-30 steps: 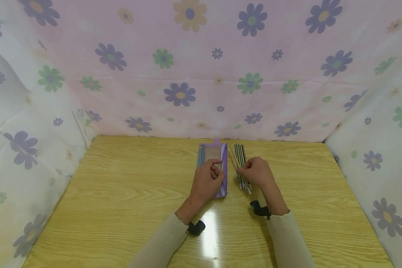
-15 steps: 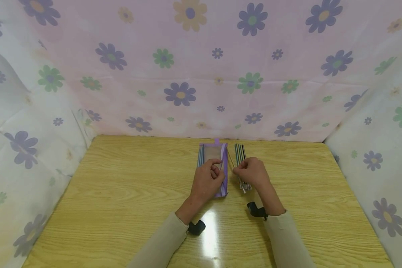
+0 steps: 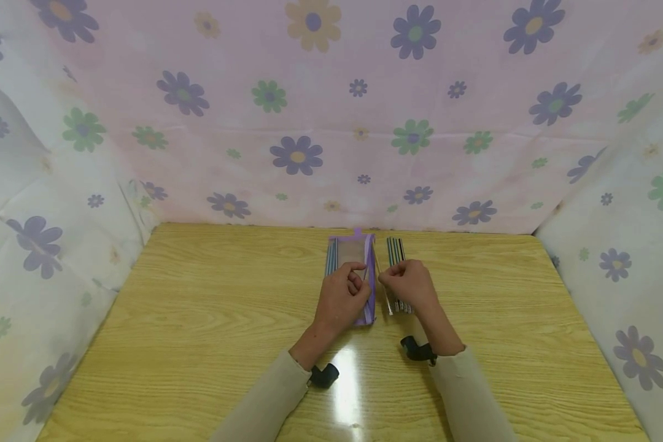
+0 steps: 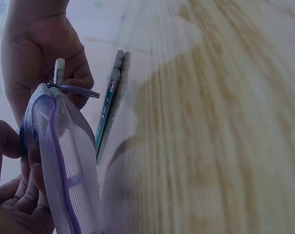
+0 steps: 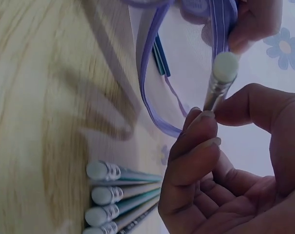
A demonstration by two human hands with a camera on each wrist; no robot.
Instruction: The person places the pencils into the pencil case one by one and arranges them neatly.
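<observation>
A purple-edged mesh pencil case (image 3: 352,248) lies flat at the back of the table, several pencils (image 3: 331,256) showing along its left side. My left hand (image 3: 339,299) rests over the case and pinches its zip edge, which stands raised with the opening gaping in the right wrist view. Between thumb and fingertips my right hand (image 3: 412,283) pinches a pencil (image 5: 219,80) near its white eraser end. That pencil slants just right of the case, its far end at the purple zip edge. Several loose pencils (image 5: 108,191) with white erasers lie side by side under the right hand.
The wood-grain table (image 3: 210,319) reaches back to a flowered cloth (image 3: 331,184), with more cloth on both sides. Black cameras (image 3: 324,375) sit on both wrists. A light reflection shows on the table between the forearms.
My right hand has moved left, carrying the pinched pencil off the loose pencils and up to the case's zip edge. The left hand and the case have stayed in place.
</observation>
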